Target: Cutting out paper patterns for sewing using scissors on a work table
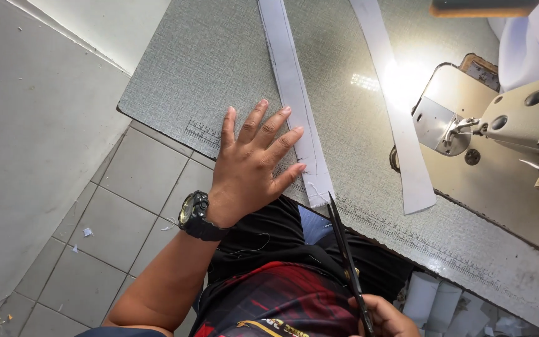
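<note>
The left hand (251, 168) lies flat, fingers spread, fingertips pressing a long white fabric strip (294, 93) on the grey sewing table (207, 56). The right hand (385, 318) grips black scissors (344, 256), blades closed just beyond the strip's end.

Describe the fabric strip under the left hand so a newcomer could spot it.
On the grey table, left of the sewing machine, lie two pale strips. It is the left strip, pinned by the left hand, with pencilled lines, its end meeting the scissors.
</note>
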